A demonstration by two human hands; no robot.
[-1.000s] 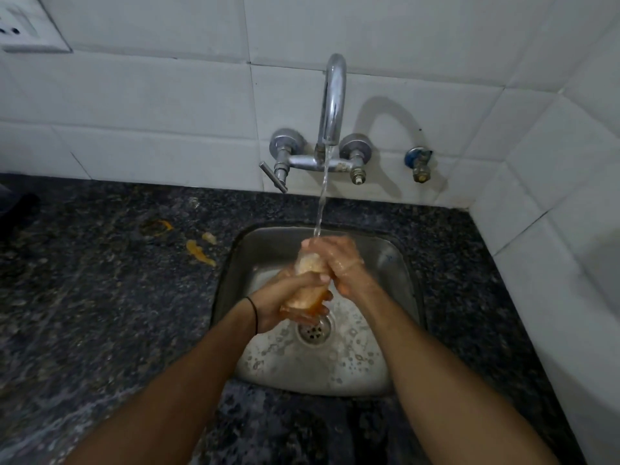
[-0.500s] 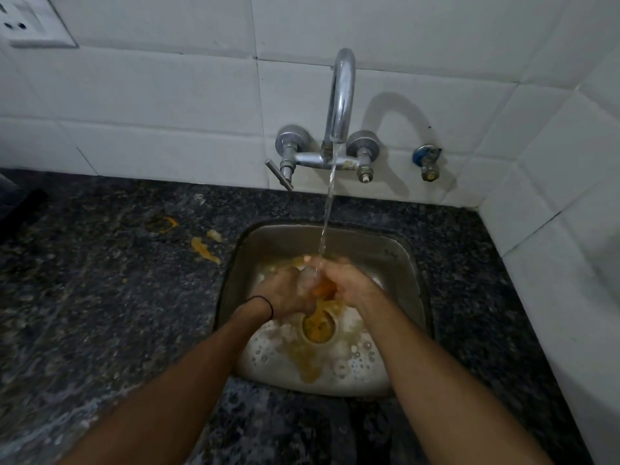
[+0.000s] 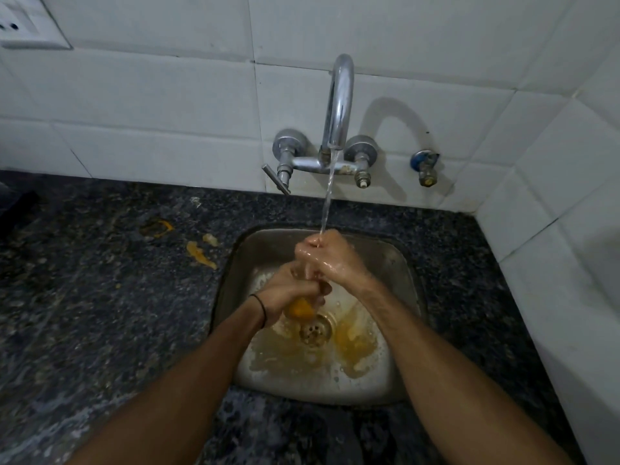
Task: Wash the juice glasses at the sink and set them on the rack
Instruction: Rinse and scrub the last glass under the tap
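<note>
Over the steel sink I hold a juice glass with orange residue at its base. My left hand wraps its lower part; most of the glass is hidden by my fingers. My right hand covers the upper end, wet, directly under the stream of water from the chrome tap. Orange juice and foam lie in the sink bottom around the drain.
Dark granite counter surrounds the sink, with orange juice spills left of the basin. White tiled walls stand behind and at the right. A small valve sits right of the tap. A wall socket is at top left.
Both hands have lifted and shifted on the glass; the right hand now sits higher under the stream. Orange juice has been poured into the sink bottom.
</note>
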